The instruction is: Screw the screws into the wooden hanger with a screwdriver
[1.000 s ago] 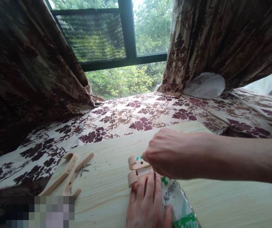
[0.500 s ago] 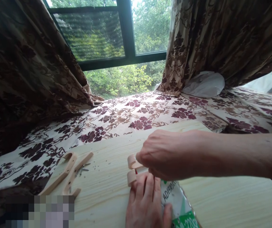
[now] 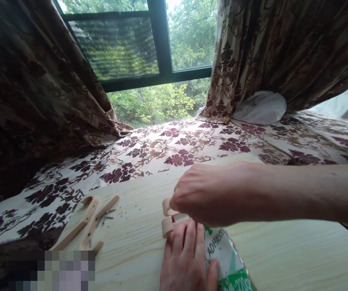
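Observation:
My left hand lies palm down with its fingers spread over a curved wooden piece and the edge of a white and green packet. Just above it, my right hand is closed, knuckles up, beside a second curved wooden end. Its fingertips are hidden, so what it grips cannot be made out. A bit of red shows between the two curved ends.
Two wooden hooks lie at the left of the pale wooden board, with several screws and small crumbs beside them. Behind are a floral cloth, a white plastic bag, curtains and a window.
My right hand and forearm have shifted slightly up and to the left. My left hand stays nearly in place over the wooden piece and packet.

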Demonstrator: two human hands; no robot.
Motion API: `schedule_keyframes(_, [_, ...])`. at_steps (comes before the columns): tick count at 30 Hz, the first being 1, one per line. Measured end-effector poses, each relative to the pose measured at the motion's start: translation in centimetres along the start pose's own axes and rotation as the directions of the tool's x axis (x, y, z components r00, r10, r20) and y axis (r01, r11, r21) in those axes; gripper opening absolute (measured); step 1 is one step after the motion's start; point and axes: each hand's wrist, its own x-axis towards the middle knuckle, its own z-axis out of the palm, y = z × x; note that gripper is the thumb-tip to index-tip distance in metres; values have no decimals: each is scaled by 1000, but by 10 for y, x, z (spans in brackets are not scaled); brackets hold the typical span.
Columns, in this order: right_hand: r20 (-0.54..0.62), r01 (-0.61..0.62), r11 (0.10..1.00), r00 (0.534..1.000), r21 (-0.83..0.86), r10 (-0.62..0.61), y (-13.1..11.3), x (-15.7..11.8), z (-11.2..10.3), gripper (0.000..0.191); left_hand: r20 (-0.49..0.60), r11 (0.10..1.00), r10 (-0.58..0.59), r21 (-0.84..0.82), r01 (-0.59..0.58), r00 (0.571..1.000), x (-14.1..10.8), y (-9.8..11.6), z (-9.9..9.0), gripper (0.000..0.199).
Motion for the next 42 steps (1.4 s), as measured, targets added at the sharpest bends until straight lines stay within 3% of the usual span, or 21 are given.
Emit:
schedule_keyframes(8, [-114,-134,991,984,31,137,6,-13,27,11,-66,999,35,40,-33,997,-2,-1,6,60])
schedule_keyframes(13, [-94,-229,973,968,23,231,5,-19,26,11,-59,998,54,28,-53,997,-2,-3,7,60])
schedule_keyframes(17, [-92,-142,988,987,-62,136,7,-18,18,3,-50,998,60,29,-58,997,-2,-3,6,60])
schedule_keyframes(20, [-108,-9,1000,994,-28,6,8,-14,17,11,-40,998,51,24,-50,998,-1,-1,5,60])
schedule_keyframes(22, [-94,9,1000,996,10,-8,7,-10,17,12,-29,999,37,17,-37,999,-1,0,4,59])
schedule_keyframes(27, [-140,-182,983,973,36,185,3,-4,25,9,-42,999,38,15,-38,998,-1,-3,3,59])
schedule_keyframes(31, [-212,-244,969,945,45,248,3,-6,37,9,-94,999,37,23,-35,995,-4,-1,15,58])
schedule_keyframes(35, [-239,-249,964,934,93,265,3,-10,45,5,-277,989,-145,-61,133,950,-2,11,31,60])
schedule_keyframes(37, [-240,-257,961,931,102,275,2,-12,46,5,-319,985,-173,-76,157,932,-1,14,32,63])
schedule_keyframes(38, [-236,-262,959,930,103,280,1,-12,47,5,-316,987,-158,-71,143,936,0,14,30,62])
schedule_keyframes(40, [-229,-281,955,927,98,296,-2,-12,48,7,-143,996,-67,-69,58,987,1,14,21,51])
schedule_keyframes(42, [-227,-312,947,919,77,321,-3,-11,50,8,-139,981,-166,-127,148,976,2,14,10,50])
